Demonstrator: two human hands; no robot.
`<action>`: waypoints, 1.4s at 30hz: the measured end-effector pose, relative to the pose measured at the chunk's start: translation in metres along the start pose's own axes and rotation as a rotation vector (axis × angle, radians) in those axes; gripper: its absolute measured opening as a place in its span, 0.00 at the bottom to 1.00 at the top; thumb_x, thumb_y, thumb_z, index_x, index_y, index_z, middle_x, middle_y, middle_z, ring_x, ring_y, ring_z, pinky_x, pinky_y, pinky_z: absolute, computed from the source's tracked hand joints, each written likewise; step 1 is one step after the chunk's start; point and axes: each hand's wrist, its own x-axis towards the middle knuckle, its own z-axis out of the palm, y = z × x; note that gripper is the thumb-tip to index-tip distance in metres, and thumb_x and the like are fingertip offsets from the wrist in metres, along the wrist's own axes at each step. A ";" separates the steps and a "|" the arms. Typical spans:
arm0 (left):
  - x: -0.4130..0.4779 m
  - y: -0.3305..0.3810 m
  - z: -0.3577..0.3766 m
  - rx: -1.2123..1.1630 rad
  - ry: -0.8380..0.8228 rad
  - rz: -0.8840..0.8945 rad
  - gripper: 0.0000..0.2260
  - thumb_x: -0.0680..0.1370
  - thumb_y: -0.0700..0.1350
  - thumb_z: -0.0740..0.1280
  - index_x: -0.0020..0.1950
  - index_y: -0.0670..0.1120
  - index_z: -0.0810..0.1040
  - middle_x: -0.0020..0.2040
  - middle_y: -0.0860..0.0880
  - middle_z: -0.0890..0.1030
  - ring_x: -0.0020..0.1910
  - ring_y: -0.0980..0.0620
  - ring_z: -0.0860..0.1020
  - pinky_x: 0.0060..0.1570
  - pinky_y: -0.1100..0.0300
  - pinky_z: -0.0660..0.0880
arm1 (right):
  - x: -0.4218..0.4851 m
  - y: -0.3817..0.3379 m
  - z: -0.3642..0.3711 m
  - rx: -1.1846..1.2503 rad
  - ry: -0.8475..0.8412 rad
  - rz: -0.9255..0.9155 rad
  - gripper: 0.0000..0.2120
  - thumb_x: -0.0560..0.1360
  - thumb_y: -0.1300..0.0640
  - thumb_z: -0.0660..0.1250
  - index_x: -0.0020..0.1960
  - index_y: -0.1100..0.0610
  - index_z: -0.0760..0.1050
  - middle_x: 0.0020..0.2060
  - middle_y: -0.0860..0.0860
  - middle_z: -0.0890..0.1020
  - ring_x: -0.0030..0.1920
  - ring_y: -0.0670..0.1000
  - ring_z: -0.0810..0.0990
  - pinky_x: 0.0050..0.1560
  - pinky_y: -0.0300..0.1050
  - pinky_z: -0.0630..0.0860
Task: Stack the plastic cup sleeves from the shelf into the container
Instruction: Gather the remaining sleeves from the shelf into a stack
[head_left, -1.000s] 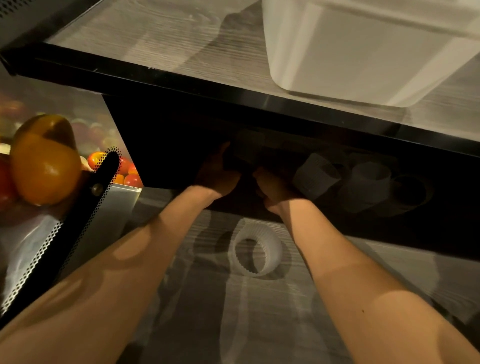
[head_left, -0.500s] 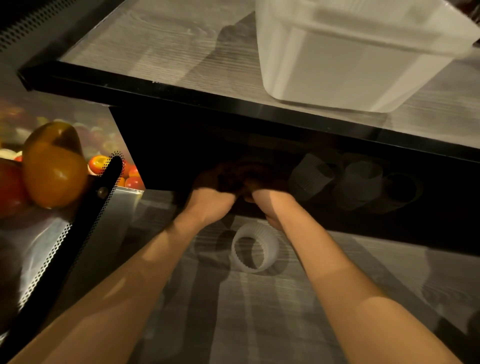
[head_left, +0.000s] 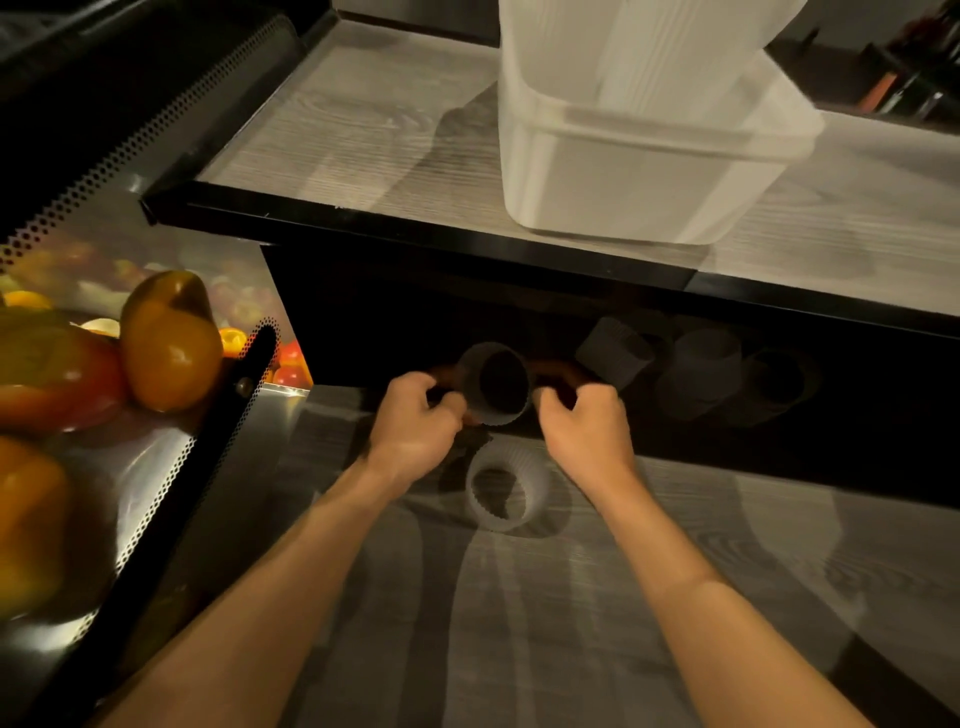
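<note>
The left grip is pinching the left wall of a cup sleeve and the right grip is pinching its right wall, so it is hanging between them just above the shelf. It is looking light, thin and squashy, so gentle rim holds are probably suiting it. The container is sitting above, to the right.

Upper wood-grain shelf: translucent container on it. Lower shelf: one cup sleeve at front, three more sleeves in shadowed back.
</note>
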 end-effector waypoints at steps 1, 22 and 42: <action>-0.002 0.004 -0.002 -0.009 0.000 0.015 0.08 0.80 0.38 0.65 0.44 0.47 0.80 0.40 0.47 0.86 0.46 0.47 0.85 0.53 0.47 0.81 | -0.004 -0.001 -0.004 0.007 -0.028 -0.025 0.13 0.81 0.56 0.66 0.40 0.60 0.77 0.28 0.50 0.76 0.23 0.41 0.73 0.25 0.34 0.69; -0.052 -0.012 -0.013 0.107 -0.135 -0.034 0.06 0.82 0.45 0.67 0.56 0.53 0.82 0.50 0.53 0.84 0.44 0.57 0.83 0.43 0.66 0.79 | -0.039 0.055 -0.021 -0.097 -0.231 -0.094 0.07 0.79 0.61 0.68 0.46 0.50 0.80 0.37 0.51 0.85 0.39 0.49 0.85 0.41 0.54 0.84; 0.010 0.044 0.088 0.348 -0.142 -0.192 0.12 0.82 0.52 0.64 0.60 0.46 0.78 0.55 0.45 0.80 0.53 0.46 0.79 0.52 0.53 0.76 | 0.018 0.081 -0.070 0.230 0.080 0.199 0.06 0.81 0.60 0.64 0.46 0.53 0.75 0.43 0.52 0.83 0.46 0.50 0.84 0.55 0.53 0.82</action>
